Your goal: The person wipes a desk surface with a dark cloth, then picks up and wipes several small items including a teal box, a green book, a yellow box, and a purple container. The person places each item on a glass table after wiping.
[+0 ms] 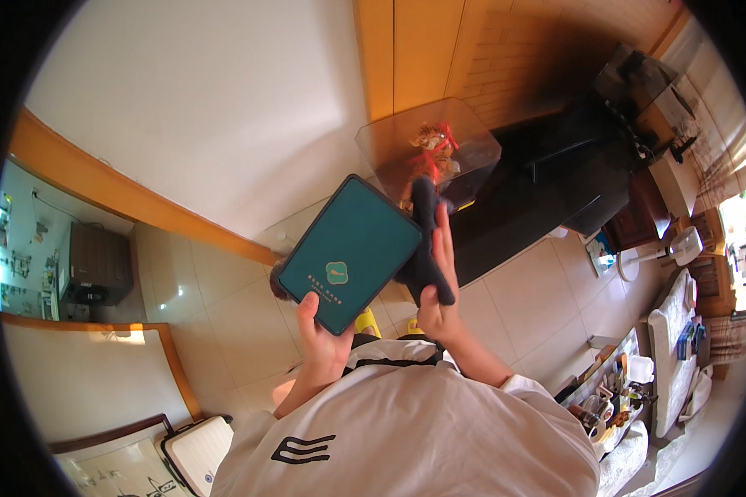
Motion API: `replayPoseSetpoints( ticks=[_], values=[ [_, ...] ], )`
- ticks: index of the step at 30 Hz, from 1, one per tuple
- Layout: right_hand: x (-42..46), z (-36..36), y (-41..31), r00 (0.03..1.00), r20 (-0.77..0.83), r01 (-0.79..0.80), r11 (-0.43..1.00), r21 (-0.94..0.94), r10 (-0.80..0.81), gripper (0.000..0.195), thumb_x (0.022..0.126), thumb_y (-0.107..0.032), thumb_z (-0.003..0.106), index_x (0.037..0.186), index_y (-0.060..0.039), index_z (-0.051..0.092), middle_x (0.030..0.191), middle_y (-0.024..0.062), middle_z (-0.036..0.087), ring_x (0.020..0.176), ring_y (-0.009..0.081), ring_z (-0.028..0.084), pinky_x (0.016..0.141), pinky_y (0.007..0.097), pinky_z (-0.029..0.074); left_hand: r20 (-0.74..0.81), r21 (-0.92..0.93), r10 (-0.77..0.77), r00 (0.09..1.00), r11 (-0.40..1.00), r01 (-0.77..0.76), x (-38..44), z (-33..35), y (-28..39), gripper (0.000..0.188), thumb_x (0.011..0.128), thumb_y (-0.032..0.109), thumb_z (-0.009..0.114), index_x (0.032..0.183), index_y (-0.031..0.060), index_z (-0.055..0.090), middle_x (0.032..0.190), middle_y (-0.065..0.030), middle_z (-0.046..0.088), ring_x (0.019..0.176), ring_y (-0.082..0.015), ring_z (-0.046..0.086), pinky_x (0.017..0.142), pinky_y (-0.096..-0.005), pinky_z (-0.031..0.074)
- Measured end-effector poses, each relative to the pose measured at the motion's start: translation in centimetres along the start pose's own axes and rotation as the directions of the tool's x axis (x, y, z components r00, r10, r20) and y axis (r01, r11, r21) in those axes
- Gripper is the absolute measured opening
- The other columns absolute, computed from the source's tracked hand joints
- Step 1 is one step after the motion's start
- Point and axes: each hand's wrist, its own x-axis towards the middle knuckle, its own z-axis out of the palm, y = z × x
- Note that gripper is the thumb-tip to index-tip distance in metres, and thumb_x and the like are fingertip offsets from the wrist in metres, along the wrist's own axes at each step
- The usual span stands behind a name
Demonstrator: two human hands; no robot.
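Observation:
My left hand (324, 338) holds a flat teal rectangular panel (354, 242) by its lower edge, thumb on its face. The panel has a dark rim, a small emblem and some writing, and it is tilted in front of me. In my right hand (440, 310) is a dark cloth (428, 248), bunched along the panel's right edge. The palm presses the cloth from the right, and its fingers are slightly blurred. Part of a dark brown rounded thing (278, 282) shows behind the panel's left corner; the rest is hidden.
A clear case (379, 140) with a tiger figure (435, 140) stands beyond the panel. Right of it runs a long black cabinet (534, 205). A cluttered table (578, 391) and a sofa (668, 373) are at right. A white suitcase (202, 453) stands lower left, below a doorway.

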Motion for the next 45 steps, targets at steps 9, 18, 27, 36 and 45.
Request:
replayPoseSetpoints(
  ticks=[9,18,27,36,45],
  values=[
    [-5.0,4.1,-1.5,0.927,0.376,0.149,0.922,-0.358,-0.004,0.078,0.079,-0.074,0.046,0.137,-0.0225,0.049,0.139,0.0269,0.032,0.110,0.0545,0.034,0.099,0.0635,0.025,0.069,-0.113,-0.206,0.976,0.970,0.213,1.8,1.2,0.6,0.062,0.085,0.057,0.051,0.126,0.0100,0.055,0.129,-0.0100,0.056,0.116,-0.0283,0.055,0.099,-0.0438,0.045],
    [-3.2,1.2,-2.4,0.973,0.230,0.083,0.948,-0.306,-0.011,0.100,0.077,-0.084,0.024,0.143,-0.0105,0.040,0.153,0.0300,0.011,0.129,0.0588,0.017,0.105,0.0668,0.001,0.090,0.037,-0.165,0.982,0.986,0.162,0.2,3.9,-1.3,0.068,0.086,0.055,0.050,0.137,0.0104,0.043,0.138,-0.0100,0.047,0.127,-0.0268,0.044,0.106,-0.0440,0.035],
    [-3.2,-0.7,-2.5,0.835,-0.385,-0.180,0.857,0.484,0.393,0.106,0.081,-0.062,0.061,0.151,-0.0060,0.005,0.152,0.0173,0.012,0.138,0.0301,0.020,0.111,0.0425,0.020,0.264,0.235,0.074,0.962,0.962,-0.138,-3.1,1.8,-5.7,0.063,0.081,0.023,0.070,0.133,0.0039,0.040,0.124,-0.0088,0.050,0.117,-0.0217,0.048,0.097,-0.0390,0.044],
    [-3.7,-7.5,-3.1,0.549,0.024,-0.413,0.247,0.877,0.835,0.087,0.077,-0.035,0.076,0.142,-0.0031,0.029,0.132,0.0097,0.047,0.117,0.0208,0.050,0.097,0.0352,0.044,0.592,0.534,-0.161,0.790,0.812,-0.234,1.2,2.2,-2.9,0.108,0.062,0.039,0.087,0.145,0.0061,0.026,0.137,-0.0100,0.039,0.123,-0.0201,0.042,0.100,-0.0337,0.036],
    [-2.7,-7.7,-4.3,0.877,-0.201,-0.210,0.724,0.657,0.436,0.088,0.081,-0.053,0.066,0.142,0.0020,0.033,0.139,0.0141,0.043,0.130,0.0254,0.041,0.108,0.0367,0.031,0.485,0.785,-0.201,0.851,0.528,-0.323,0.2,8.2,-1.6,0.104,0.055,0.018,0.092,0.138,-0.0016,0.033,0.128,-0.0115,0.050,0.118,-0.0199,0.048,0.094,-0.0340,0.041]
  ],
)
